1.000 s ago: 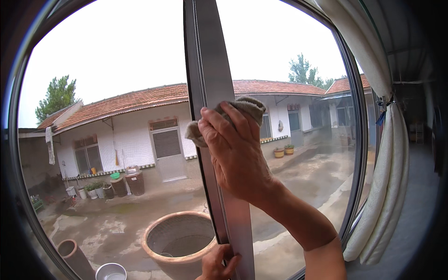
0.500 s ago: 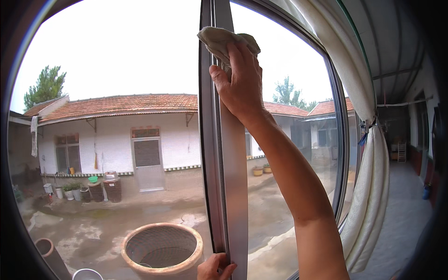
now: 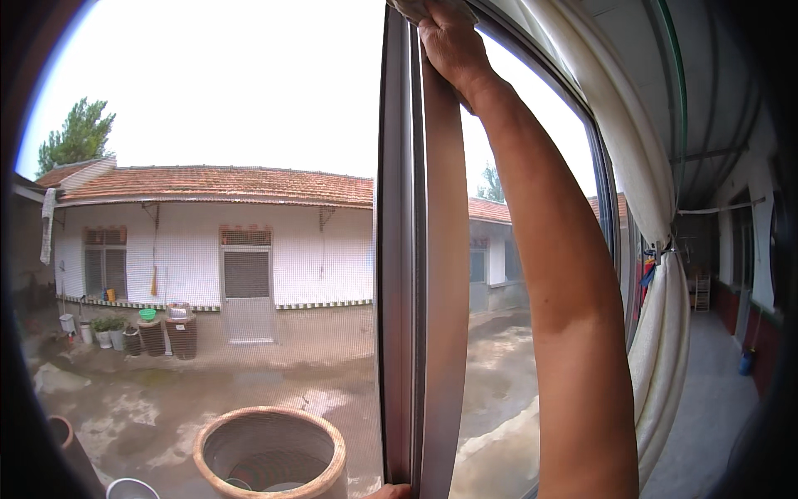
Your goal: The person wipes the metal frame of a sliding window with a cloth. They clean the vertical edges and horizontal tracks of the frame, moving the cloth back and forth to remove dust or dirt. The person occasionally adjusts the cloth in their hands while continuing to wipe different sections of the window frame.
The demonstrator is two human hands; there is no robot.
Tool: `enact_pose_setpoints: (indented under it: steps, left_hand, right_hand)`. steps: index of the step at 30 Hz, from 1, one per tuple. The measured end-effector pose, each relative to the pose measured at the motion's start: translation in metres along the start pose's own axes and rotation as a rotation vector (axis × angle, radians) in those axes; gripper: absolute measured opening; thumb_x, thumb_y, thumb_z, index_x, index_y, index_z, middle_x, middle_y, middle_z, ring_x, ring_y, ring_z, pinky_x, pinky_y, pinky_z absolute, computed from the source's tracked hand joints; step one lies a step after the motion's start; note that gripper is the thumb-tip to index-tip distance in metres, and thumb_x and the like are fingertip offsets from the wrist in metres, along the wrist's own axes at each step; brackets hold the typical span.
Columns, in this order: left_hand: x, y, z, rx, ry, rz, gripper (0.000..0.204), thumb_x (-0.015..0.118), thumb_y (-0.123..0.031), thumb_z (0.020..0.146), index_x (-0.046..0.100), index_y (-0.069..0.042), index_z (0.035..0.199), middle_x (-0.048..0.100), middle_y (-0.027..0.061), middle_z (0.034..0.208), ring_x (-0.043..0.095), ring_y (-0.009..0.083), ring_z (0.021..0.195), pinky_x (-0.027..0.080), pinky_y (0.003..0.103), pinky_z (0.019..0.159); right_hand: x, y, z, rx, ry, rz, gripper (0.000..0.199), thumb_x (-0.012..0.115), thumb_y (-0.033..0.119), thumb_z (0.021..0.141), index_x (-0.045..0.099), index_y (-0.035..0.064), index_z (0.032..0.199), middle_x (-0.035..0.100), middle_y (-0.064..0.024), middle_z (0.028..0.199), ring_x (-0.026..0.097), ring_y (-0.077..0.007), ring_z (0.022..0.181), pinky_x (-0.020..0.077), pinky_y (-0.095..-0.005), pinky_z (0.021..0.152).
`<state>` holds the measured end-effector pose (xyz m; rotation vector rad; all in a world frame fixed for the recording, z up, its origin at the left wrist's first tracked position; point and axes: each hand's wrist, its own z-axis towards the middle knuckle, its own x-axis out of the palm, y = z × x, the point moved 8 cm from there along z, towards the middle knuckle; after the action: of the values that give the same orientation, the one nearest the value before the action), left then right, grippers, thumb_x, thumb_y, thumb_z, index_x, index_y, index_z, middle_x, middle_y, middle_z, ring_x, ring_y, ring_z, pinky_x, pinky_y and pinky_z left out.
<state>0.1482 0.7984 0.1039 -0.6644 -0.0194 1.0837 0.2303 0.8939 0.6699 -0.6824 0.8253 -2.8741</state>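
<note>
Grey-beige cloth (image 3: 407,8) is at R hand's (image 3: 455,50) fingers, poking out to their L, up vs. window post (image 3: 445,291), long axis running down below them. R fingers on cloth, tips cut off, can't tell if clamped; L hand (image 3: 392,491) far below, mostly o.o.f., fingers unclear.

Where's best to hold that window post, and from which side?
Probably mid-height, from the room side: the post stands upright, long and narrow, with edges to clasp. Its middle is bare, while the right hand and cloth cover it higher and the left hand shows lower.
</note>
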Motion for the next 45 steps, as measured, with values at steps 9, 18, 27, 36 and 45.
enact_pose_setpoints:
  steps: [9, 18, 27, 36, 45]
  left_hand:
    - [-0.002, 0.017, 0.01, -0.015, 0.382, -0.252, 0.04, 0.064, -0.018, 0.089, 0.055, 0.003, 0.122, 0.058, 0.0203, 0.091, 0.058, 0.0316, 0.081, 0.047, 0.042, 0.069]
    - [-0.001, 0.014, 0.009, -0.078, 0.239, -0.236, 0.03, 0.074, -0.005, 0.082, 0.063, -0.002, 0.11, 0.061, 0.0076, 0.078, 0.06, 0.0164, 0.071, 0.049, 0.031, 0.061]
    - [-0.002, 0.011, 0.004, 0.081, 0.161, 0.016, 0.034, 0.069, -0.004, 0.081, 0.058, 0.002, 0.113, 0.06, 0.0113, 0.074, 0.06, 0.0231, 0.06, 0.049, 0.034, 0.056]
    - [0.009, 0.022, 0.003, -0.075, 0.202, -0.032, 0.032, 0.069, -0.006, 0.082, 0.059, 0.004, 0.111, 0.065, 0.0122, 0.083, 0.067, 0.022, 0.071, 0.053, 0.031, 0.067]
    - [0.008, 0.013, 0.001, -0.116, 0.151, -0.049, 0.028, 0.06, 0.001, 0.084, 0.059, 0.007, 0.111, 0.061, 0.011, 0.086, 0.065, 0.0197, 0.074, 0.053, 0.029, 0.069]
  right_hand:
    - [0.054, -0.059, 0.082, 0.19, 0.207, -0.143, 0.044, 0.044, 0.02, 0.094, 0.054, 0.0079, 0.135, 0.057, -0.0232, 0.133, 0.051, -0.0388, 0.127, 0.0408, -0.0434, 0.11]
    - [0.023, -0.039, 0.035, 0.121, 0.026, -0.077, 0.049, 0.039, 0.006, 0.088, 0.057, 0.0055, 0.133, 0.047, -0.0232, 0.144, 0.04, -0.0399, 0.136, 0.0272, -0.0389, 0.118]
    - [-0.027, 0.027, -0.052, 0.094, 0.022, 0.175, 0.038, 0.045, 0.006, 0.09, 0.059, 0.0066, 0.125, 0.06, -0.0229, 0.127, 0.056, -0.0417, 0.118, 0.0468, -0.0433, 0.099]
    - [-0.09, 0.103, -0.15, -0.076, -0.048, 0.221, 0.025, 0.055, -0.003, 0.087, 0.061, 0.0012, 0.111, 0.065, -0.022, 0.109, 0.06, -0.0426, 0.105, 0.05, -0.0437, 0.09]
    - [-0.149, 0.168, -0.258, 0.104, -0.061, 0.241, 0.024, 0.059, 0.008, 0.087, 0.065, 0.0056, 0.11, 0.065, -0.0151, 0.115, 0.059, -0.0371, 0.113, 0.0458, -0.0458, 0.097]
